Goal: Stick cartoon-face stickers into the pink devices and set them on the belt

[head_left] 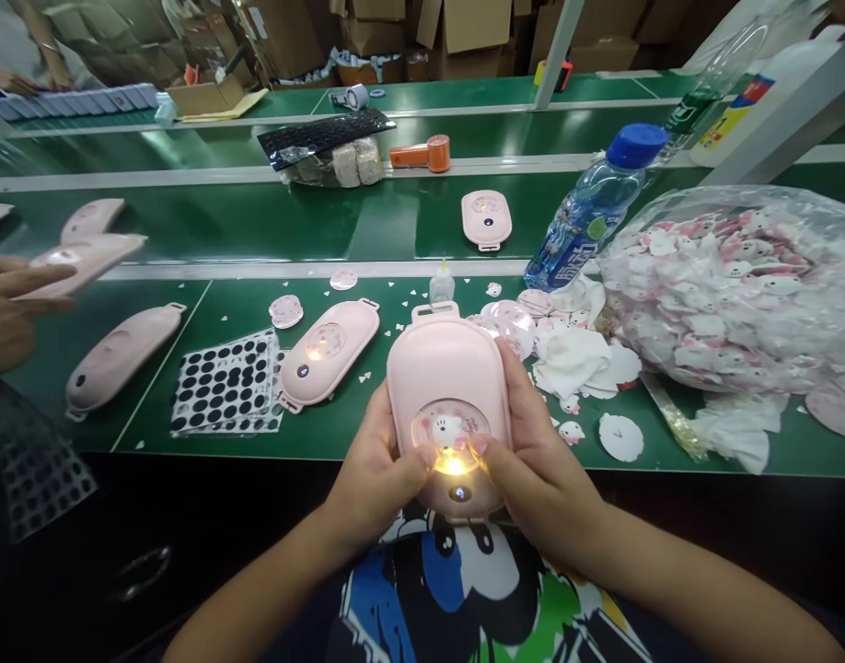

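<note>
A pink rounded device point(443, 359) is held upright over the table's front edge, its face toward the camera. My left hand point(381, 460) grips its left side and my right hand point(539, 451) its right side. Both thumbs press near the round window, which shows a white cat figure and a glowing yellow light. Below the window is a small dark oval display. A second pink device point(332, 354) lies left of my hands, beside sheets of black dots point(225, 382). Behind the held device stands a small dropper bottle point(442, 282).
At right lie a bag of cat-shaped pieces point(740, 285), a blue-capped bottle point(581, 221) and white scraps point(574, 359). Another person's hand point(8, 313) holds a pink device at left. One more pink device point(487, 219) sits on the green belt point(395, 226).
</note>
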`<state>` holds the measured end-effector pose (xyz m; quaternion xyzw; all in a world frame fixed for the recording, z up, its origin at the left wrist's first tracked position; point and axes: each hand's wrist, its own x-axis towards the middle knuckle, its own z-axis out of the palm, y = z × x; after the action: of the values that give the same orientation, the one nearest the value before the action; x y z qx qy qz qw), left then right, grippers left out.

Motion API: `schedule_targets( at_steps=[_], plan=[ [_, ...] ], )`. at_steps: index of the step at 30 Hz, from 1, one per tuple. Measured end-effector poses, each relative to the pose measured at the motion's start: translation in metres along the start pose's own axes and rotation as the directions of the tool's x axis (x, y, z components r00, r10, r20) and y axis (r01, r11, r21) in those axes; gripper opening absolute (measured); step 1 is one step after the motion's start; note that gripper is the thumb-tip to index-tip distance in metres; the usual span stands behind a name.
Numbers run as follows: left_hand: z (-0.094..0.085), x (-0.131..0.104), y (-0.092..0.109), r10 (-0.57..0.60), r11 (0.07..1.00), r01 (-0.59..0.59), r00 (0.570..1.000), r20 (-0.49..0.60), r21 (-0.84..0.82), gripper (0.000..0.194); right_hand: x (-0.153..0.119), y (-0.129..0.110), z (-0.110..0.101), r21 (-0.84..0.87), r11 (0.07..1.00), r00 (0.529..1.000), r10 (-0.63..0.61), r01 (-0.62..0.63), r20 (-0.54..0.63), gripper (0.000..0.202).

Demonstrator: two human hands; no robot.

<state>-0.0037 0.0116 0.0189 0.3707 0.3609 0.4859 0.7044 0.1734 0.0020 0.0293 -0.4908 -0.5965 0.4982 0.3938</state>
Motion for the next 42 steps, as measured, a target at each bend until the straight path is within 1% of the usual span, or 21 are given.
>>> schedule_targets(
  at_steps=[2,4,7,11,15,18,20,22,24,25,26,27,29,31,32,34,35,38,40,42],
  plan=[
    [0.002,0.000,0.000,0.005,1.000,-0.005,1.000,-0.003,0.010,0.065,-0.001,0.000,0.000,-0.039,0.998,0.999,-0.042,0.043,0.015,0.077],
    [0.006,0.001,0.000,0.008,1.000,-0.008,1.000,-0.016,-0.004,0.056,-0.002,-0.001,0.001,-0.055,0.996,0.997,-0.074,0.075,0.024,0.077],
    [0.009,0.004,0.000,0.024,0.999,-0.025,1.000,-0.010,-0.040,0.049,-0.002,-0.001,0.002,-0.049,0.995,0.996,-0.087,0.088,0.030,0.075],
    [0.008,0.005,0.001,-0.001,0.999,-0.001,1.000,-0.025,-0.052,0.054,-0.002,0.001,0.004,-0.048,0.994,0.995,-0.092,0.093,0.025,0.076],
    [0.006,0.003,0.003,-0.046,0.999,0.046,0.998,-0.049,-0.006,0.064,-0.004,0.004,0.008,-0.064,0.991,0.993,-0.114,0.116,0.036,0.079],
    [0.005,0.004,0.003,-0.023,1.000,0.024,0.997,-0.074,0.004,0.057,-0.003,0.006,0.009,-0.046,0.990,0.989,-0.128,0.131,0.068,0.085],
    [0.000,0.009,0.005,0.036,0.999,-0.036,0.993,-0.112,0.011,0.052,-0.001,0.006,0.006,-0.017,0.987,0.981,-0.158,0.161,0.110,0.087],
    [-0.009,0.019,0.014,0.142,0.990,-0.137,0.970,-0.196,0.041,0.048,0.002,0.007,-0.001,0.002,0.981,0.971,-0.193,0.195,0.140,0.084],
    [-0.020,0.032,0.029,0.235,0.972,-0.221,0.922,-0.308,0.080,0.046,0.004,0.011,-0.009,-0.006,0.976,0.967,-0.215,0.218,0.137,0.076],
    [-0.026,0.039,0.038,0.248,0.969,-0.230,0.901,-0.356,0.093,0.046,0.004,0.014,-0.014,-0.018,0.975,0.968,-0.219,0.223,0.125,0.071],
    [-0.030,0.046,0.046,0.244,0.970,-0.222,0.888,-0.389,0.100,0.047,0.003,0.019,-0.018,-0.030,0.974,0.970,-0.219,0.223,0.110,0.066],
    [-0.034,0.053,0.055,0.226,0.974,-0.202,0.889,-0.397,0.103,0.048,0.002,0.024,-0.021,-0.040,0.973,0.971,-0.221,0.225,0.093,0.062],
    [-0.038,0.066,0.067,0.184,0.982,-0.154,0.914,-0.361,0.112,0.050,-0.002,0.039,-0.026,-0.065,0.966,0.968,-0.247,0.250,0.054,0.057],
    [-0.038,0.080,0.073,0.190,0.978,-0.150,0.929,-0.317,0.147,0.052,-0.006,0.055,-0.030,-0.127,0.941,0.949,-0.313,0.313,0.016,0.054],
    [-0.038,0.090,0.075,0.215,0.971,-0.168,0.926,-0.310,0.170,0.052,-0.008,0.062,-0.032,-0.165,0.921,0.934,-0.358,0.354,0.005,0.053],
    [-0.039,0.115,0.078,0.285,0.950,-0.222,0.903,-0.323,0.218,0.050,-0.012,0.075,-0.037,-0.234,0.872,0.897,-0.442,0.430,0.000,0.053],
    [-0.040,0.132,0.080,0.326,0.937,-0.255,0.886,-0.330,0.238,0.050,-0.013,0.080,-0.040,-0.268,0.849,0.880,-0.475,0.456,-0.005,0.052],
    [-0.046,0.196,0.092,0.430,0.891,-0.326,0.830,-0.355,0.316,0.044,-0.013,0.089,-0.051,-0.379,0.782,0.839,-0.544,0.496,-0.024,0.048],
    [-0.050,0.243,0.100,0.462,0.865,-0.316,0.806,-0.370,0.390,0.034,-0.011,0.095,-0.057,-0.437,0.747,0.821,-0.570,0.502,-0.031,0.044],
    [-0.052,0.284,0.103,0.436,0.850,-0.244,0.822,-0.365,0.467,0.026,-0.008,0.102,-0.061,-0.463,0.735,0.822,-0.569,0.496,-0.021,0.043]
  ],
)
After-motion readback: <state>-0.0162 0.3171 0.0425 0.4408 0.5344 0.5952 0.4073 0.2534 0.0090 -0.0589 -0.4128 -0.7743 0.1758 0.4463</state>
